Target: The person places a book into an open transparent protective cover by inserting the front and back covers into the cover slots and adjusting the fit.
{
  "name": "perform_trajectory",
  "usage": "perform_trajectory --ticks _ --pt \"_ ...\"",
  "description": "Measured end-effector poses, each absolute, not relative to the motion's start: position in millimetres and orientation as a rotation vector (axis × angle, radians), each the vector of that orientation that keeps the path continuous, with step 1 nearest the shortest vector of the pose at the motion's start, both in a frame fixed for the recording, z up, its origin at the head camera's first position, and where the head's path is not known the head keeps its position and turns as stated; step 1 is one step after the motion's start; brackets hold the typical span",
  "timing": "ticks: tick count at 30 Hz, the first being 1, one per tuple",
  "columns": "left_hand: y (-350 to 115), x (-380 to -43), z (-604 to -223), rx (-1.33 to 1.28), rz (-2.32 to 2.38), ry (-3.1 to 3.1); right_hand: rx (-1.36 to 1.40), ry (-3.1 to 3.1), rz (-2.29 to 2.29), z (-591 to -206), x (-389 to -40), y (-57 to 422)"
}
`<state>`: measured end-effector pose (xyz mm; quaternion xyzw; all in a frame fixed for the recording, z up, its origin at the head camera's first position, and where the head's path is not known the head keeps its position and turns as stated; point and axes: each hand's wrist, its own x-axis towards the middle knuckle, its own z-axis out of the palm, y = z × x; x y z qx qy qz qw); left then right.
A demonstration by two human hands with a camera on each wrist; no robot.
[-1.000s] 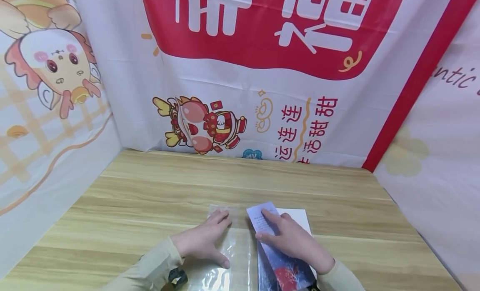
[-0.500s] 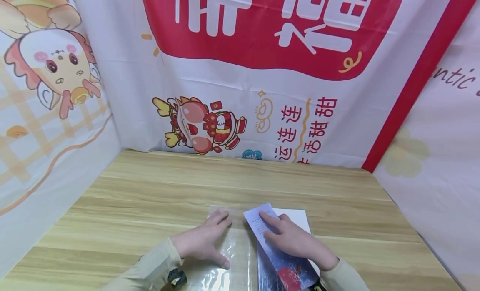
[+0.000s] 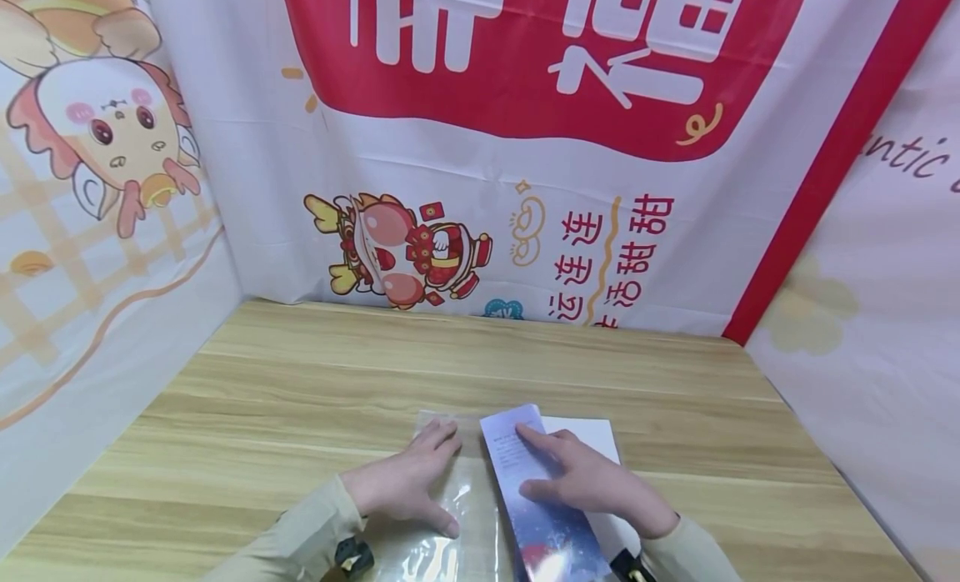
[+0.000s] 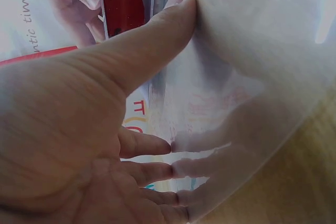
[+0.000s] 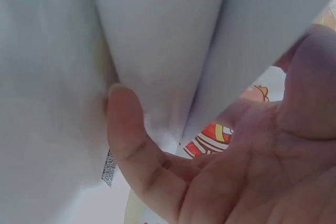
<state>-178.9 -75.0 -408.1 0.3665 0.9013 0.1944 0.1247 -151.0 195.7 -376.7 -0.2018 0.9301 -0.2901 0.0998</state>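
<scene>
A clear plastic sleeve (image 3: pixel 480 515) lies on the table, with my left hand (image 3: pixel 408 482) resting on it. The left wrist view shows the thumb and straight fingertips touching the shiny film (image 4: pixel 252 77). To its right, my right hand (image 3: pixel 592 482) holds a lilac-to-blue printed book cover flap (image 3: pixel 510 453) with small text, index finger and thumb on its face. A white sheet (image 3: pixel 592 436) shows behind the flap. In the right wrist view, the thumb sits between white folded sheets (image 5: pixel 157 35), beside a barcode patch (image 5: pixel 108 169). Whatever lies under the right palm is hidden.
The wood-grain table (image 3: pixel 420 357) ends at a white and red printed cloth (image 3: pixel 480 173) at the back. Similar cloths stand at the left (image 3: pixel 150 273) and right (image 3: pixel 862 357) sides.
The right hand has shifted the flap a little to the left over the sleeve's edge, and the flap now lies more slanted toward the viewer. The left hand stays put.
</scene>
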Motion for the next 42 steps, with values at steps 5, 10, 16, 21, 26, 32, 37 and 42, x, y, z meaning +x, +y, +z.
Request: perform_trajectory --ticks 5,10,16,21,26,32,37,42 --pt "-75 -179 -408 1.067 0.549 2.627 -0.545 2.789 -0.798 -380 -150 190" --pt "-76 -180 -410 1.075 0.541 2.623 -0.547 2.769 -0.749 -377 -148 189" --pt "-77 -180 -411 1.078 0.533 2.62 -0.599 2.715 -0.778 -375 -150 193" --pt "-77 -180 -410 1.076 0.534 2.622 -0.636 2.682 -0.784 -374 -151 198" --pt "-77 -179 -409 1.061 0.546 2.614 -0.666 2.661 -0.782 -371 -153 203" --pt "-77 -180 -408 1.057 0.556 2.609 -0.662 2.676 -0.825 -370 -152 201" --pt "-77 -181 -408 1.065 0.56 2.607 -0.602 2.72 -0.835 -374 -151 196" --pt "-77 -181 -407 1.06 0.563 2.607 -0.546 2.732 -0.798 -379 -152 192"
